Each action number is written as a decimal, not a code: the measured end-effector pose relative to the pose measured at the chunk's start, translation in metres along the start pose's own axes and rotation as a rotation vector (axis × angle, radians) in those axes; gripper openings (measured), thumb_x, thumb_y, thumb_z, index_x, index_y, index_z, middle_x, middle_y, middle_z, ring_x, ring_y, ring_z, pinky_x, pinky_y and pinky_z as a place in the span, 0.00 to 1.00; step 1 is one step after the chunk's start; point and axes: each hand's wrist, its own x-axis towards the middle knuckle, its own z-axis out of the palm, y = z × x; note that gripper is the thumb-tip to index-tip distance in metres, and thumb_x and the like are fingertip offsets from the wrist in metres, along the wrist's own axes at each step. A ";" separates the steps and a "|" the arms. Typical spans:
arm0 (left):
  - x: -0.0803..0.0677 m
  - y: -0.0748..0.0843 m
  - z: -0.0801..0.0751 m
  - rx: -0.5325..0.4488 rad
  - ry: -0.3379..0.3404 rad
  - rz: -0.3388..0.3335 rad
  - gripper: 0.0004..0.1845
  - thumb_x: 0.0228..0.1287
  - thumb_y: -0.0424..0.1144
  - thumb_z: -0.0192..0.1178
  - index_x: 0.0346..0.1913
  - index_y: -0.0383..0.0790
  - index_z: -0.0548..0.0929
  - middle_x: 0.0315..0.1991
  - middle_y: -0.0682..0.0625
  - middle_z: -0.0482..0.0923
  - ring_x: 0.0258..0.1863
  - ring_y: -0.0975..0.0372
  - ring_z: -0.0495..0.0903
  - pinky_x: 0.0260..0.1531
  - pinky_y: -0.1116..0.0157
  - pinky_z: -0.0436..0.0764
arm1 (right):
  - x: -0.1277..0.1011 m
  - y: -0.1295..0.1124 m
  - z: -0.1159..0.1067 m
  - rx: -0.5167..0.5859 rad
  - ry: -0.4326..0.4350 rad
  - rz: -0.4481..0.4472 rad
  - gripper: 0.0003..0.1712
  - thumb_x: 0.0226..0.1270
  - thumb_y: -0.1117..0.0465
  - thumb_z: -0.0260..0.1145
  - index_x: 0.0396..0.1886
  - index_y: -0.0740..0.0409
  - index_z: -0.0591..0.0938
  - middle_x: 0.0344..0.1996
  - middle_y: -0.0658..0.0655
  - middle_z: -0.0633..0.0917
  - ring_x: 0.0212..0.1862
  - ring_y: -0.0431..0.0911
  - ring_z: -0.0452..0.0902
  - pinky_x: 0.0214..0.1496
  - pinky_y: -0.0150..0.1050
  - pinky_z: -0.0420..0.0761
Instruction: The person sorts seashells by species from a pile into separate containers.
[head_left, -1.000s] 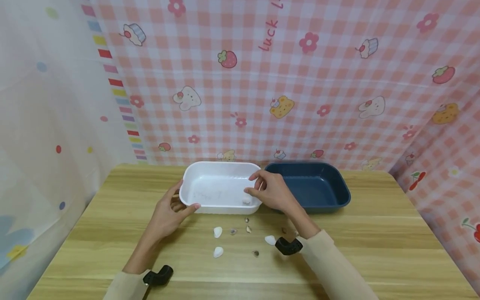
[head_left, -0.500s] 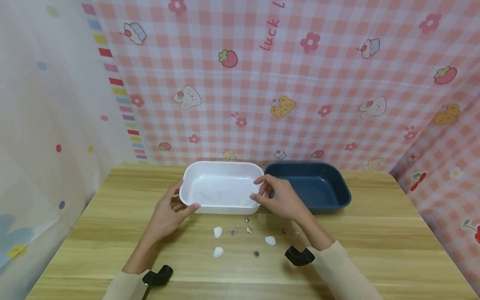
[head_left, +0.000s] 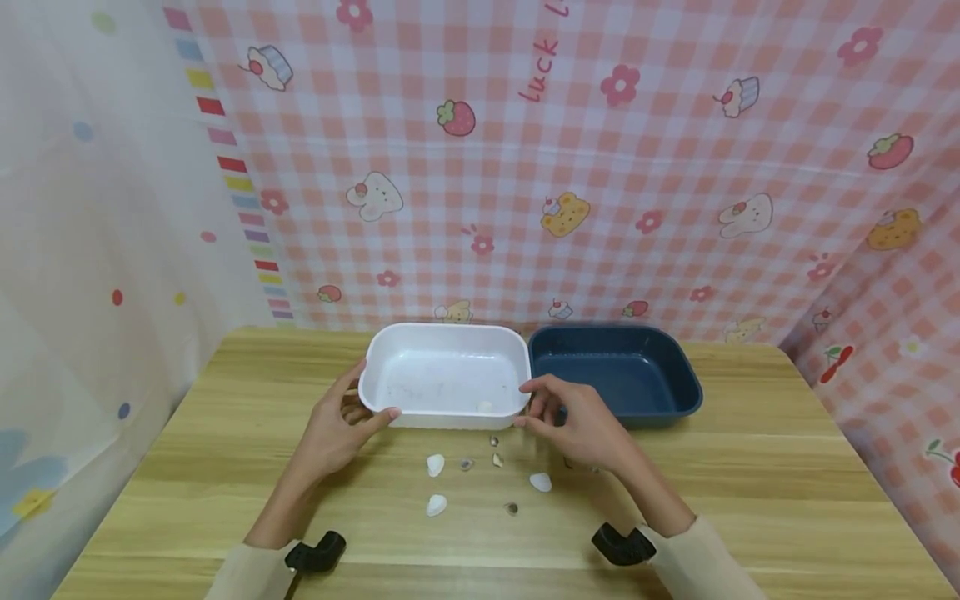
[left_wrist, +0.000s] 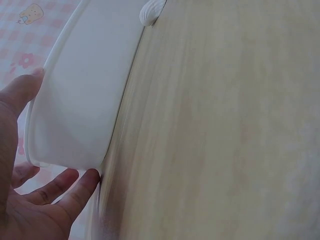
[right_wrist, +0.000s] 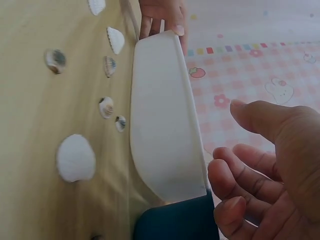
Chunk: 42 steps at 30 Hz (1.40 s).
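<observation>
In the head view my left hand [head_left: 337, 425] holds the left end of a white plastic basin [head_left: 442, 419], thumb on the front rim and fingers against the end wall. The left wrist view shows the same grip, with the thumb at the rim of the white basin [left_wrist: 85, 90]. A white seashell [head_left: 485, 407] lies inside, near the front right corner. My right hand [head_left: 573, 417] hovers at the basin's right front corner, fingers loosely bent and thumb apart. Nothing is between them in the right wrist view, where the hand [right_wrist: 270, 170] hangs beside the rim.
A dark blue basin [head_left: 693, 392] stands right of the white one. On the wooden table [head_left: 375, 542] in front lie several seashells, among them a white shell [head_left: 540, 482] and a small dark shell [head_left: 512, 508]. A pink checked cloth [head_left: 480, 167] hangs behind.
My right hand has drawn back from above the white basin to its right front corner. The shell beneath it has shifted slightly left inside the basin. My left hand stays put.
</observation>
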 end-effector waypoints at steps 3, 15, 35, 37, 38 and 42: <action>0.000 0.000 0.000 0.003 0.002 -0.005 0.54 0.61 0.51 0.75 0.83 0.47 0.53 0.68 0.37 0.69 0.63 0.44 0.77 0.63 0.53 0.84 | -0.007 0.002 0.001 0.013 0.003 0.003 0.23 0.67 0.53 0.74 0.58 0.56 0.83 0.32 0.42 0.83 0.31 0.37 0.75 0.31 0.29 0.77; 0.000 0.000 0.000 0.004 0.002 -0.001 0.53 0.62 0.50 0.74 0.82 0.46 0.53 0.67 0.35 0.69 0.63 0.43 0.77 0.63 0.55 0.84 | -0.034 0.017 0.010 0.021 -0.033 -0.050 0.22 0.67 0.54 0.75 0.56 0.57 0.83 0.30 0.40 0.84 0.30 0.31 0.76 0.29 0.28 0.80; 0.000 -0.002 0.001 0.004 0.009 0.020 0.52 0.62 0.49 0.75 0.82 0.46 0.55 0.67 0.36 0.71 0.62 0.44 0.78 0.63 0.54 0.84 | -0.067 0.036 0.034 0.023 -0.118 0.018 0.13 0.64 0.58 0.76 0.46 0.50 0.85 0.23 0.38 0.80 0.25 0.30 0.72 0.25 0.26 0.77; 0.000 -0.001 0.001 0.004 0.008 0.018 0.52 0.62 0.49 0.75 0.82 0.46 0.54 0.66 0.36 0.71 0.62 0.45 0.78 0.63 0.54 0.84 | -0.068 0.037 0.035 0.018 -0.118 0.019 0.12 0.63 0.59 0.76 0.44 0.49 0.85 0.23 0.38 0.79 0.25 0.30 0.72 0.25 0.26 0.77; 0.000 -0.001 0.001 0.004 0.008 0.018 0.52 0.62 0.49 0.75 0.82 0.47 0.54 0.66 0.36 0.71 0.62 0.45 0.77 0.63 0.54 0.84 | -0.068 0.037 0.035 0.018 -0.117 0.020 0.11 0.63 0.60 0.76 0.44 0.49 0.85 0.23 0.38 0.79 0.25 0.30 0.72 0.25 0.26 0.77; 0.000 -0.001 0.001 0.001 0.008 0.014 0.52 0.62 0.49 0.75 0.82 0.47 0.54 0.66 0.36 0.71 0.62 0.45 0.77 0.63 0.54 0.84 | -0.069 0.038 0.035 0.023 -0.110 0.028 0.09 0.63 0.60 0.76 0.41 0.48 0.85 0.22 0.38 0.79 0.24 0.29 0.71 0.25 0.26 0.76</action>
